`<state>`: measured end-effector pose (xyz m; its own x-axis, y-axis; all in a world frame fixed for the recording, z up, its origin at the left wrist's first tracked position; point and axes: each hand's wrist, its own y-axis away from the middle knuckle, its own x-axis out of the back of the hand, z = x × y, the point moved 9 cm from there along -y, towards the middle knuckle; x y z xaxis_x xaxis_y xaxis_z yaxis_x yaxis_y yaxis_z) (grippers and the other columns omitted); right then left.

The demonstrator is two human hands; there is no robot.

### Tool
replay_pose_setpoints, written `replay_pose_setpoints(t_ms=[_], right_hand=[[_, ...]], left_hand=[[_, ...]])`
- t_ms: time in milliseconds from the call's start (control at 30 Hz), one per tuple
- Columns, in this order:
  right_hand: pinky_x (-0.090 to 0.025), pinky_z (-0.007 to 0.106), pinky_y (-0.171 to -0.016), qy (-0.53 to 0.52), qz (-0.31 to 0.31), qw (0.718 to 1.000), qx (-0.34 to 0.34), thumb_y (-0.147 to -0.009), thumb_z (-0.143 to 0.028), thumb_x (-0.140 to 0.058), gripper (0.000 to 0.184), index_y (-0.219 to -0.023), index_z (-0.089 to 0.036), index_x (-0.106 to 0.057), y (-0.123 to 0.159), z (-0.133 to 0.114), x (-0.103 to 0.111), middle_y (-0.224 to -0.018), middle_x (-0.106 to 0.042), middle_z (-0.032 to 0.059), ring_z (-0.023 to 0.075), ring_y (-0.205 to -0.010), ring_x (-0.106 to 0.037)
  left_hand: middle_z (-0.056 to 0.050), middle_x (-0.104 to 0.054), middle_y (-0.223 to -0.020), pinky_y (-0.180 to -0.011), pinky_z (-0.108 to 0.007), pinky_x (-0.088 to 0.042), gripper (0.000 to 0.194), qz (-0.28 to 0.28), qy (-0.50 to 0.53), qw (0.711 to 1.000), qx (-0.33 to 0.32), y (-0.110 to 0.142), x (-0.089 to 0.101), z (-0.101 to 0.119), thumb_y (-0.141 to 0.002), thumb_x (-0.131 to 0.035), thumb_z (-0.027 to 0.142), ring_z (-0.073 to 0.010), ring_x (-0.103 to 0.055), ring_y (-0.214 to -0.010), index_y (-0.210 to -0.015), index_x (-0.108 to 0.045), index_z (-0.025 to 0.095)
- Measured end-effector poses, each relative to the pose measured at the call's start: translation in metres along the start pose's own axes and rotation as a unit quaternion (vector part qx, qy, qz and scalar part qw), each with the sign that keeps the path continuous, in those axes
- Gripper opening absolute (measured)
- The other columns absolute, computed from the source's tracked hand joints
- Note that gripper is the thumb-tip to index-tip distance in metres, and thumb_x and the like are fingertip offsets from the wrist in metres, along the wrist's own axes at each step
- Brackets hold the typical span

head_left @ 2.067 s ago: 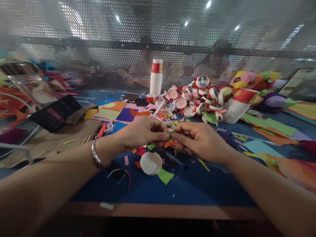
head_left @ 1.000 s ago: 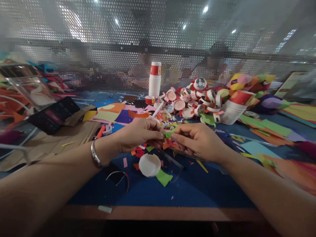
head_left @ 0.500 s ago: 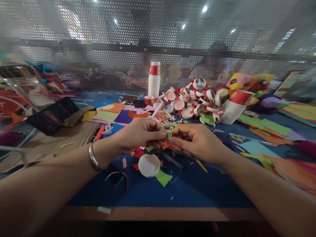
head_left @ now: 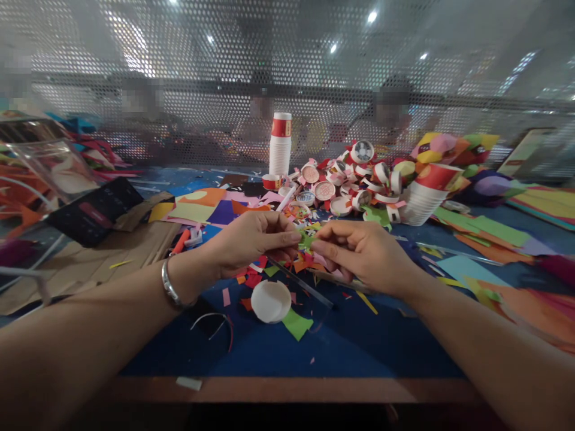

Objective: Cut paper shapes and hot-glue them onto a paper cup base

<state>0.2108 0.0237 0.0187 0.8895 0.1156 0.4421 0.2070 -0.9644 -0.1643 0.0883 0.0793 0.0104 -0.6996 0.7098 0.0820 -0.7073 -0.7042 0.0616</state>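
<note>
My left hand (head_left: 251,242) and my right hand (head_left: 359,251) meet above the blue table (head_left: 350,341), fingertips pinched together on a small green paper piece (head_left: 306,241). A silver bracelet (head_left: 169,287) circles my left wrist. Just below the hands lies a white cut cup bottom (head_left: 271,301) beside a green paper scrap (head_left: 298,324) and a clear thin stick (head_left: 305,286). Most of the green piece is hidden by my fingers.
A stack of paper cups (head_left: 281,143) stands at the back, with a heap of cut cup rings (head_left: 354,179) and a tipped cup stack (head_left: 426,191) to its right. Coloured paper sheets (head_left: 489,230) lie right, cardboard (head_left: 99,251) and a black calculator (head_left: 92,209) left. People sit behind the perforated screen.
Both hands stay pinched on the green piece and have shifted only slightly upward; the fingertips have worked closer together.
</note>
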Motion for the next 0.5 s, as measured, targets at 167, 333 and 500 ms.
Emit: replay_pose_setpoints(t_ms=[167,333,500], right_hand=[[-0.039,0.020,-0.041,0.012,0.007,1.000,-0.003,-0.096,-0.038,-0.061,0.025,-0.082,-0.018,-0.061,0.001,-0.002,0.003,-0.058,-0.056,-0.0036,0.0069,-0.042,-0.049],[-0.039,0.020,-0.041,0.002,-0.002,1.000,-0.011,-0.096,-0.040,-0.061,0.025,-0.083,-0.018,-0.062,0.000,0.001,0.001,-0.057,-0.056,-0.0039,0.0072,-0.041,-0.049],[-0.039,0.020,-0.040,-0.002,-0.015,1.000,-0.023,-0.092,-0.041,-0.065,0.024,-0.083,-0.019,-0.062,-0.002,0.006,-0.001,-0.056,-0.055,-0.0052,0.0070,-0.040,-0.049]], left_hand=[[0.002,-0.064,-0.070,-0.066,-0.026,-0.056,0.017,0.051,-0.015,0.998,-0.037,-0.002,0.012,0.005,-0.083,-0.074,0.017,-0.0110,-0.066,-0.066,-0.086,-0.057,0.016],[0.004,-0.063,-0.069,-0.064,-0.024,-0.056,0.016,0.026,-0.075,0.994,-0.077,0.004,-0.001,0.015,-0.086,-0.070,0.016,-0.0104,-0.064,-0.065,-0.094,-0.056,0.020],[-0.001,-0.069,-0.076,-0.071,-0.024,-0.054,0.003,0.002,-0.134,0.988,-0.070,0.006,-0.008,0.017,-0.086,-0.066,0.015,-0.0111,-0.066,-0.072,-0.089,-0.066,0.015]])
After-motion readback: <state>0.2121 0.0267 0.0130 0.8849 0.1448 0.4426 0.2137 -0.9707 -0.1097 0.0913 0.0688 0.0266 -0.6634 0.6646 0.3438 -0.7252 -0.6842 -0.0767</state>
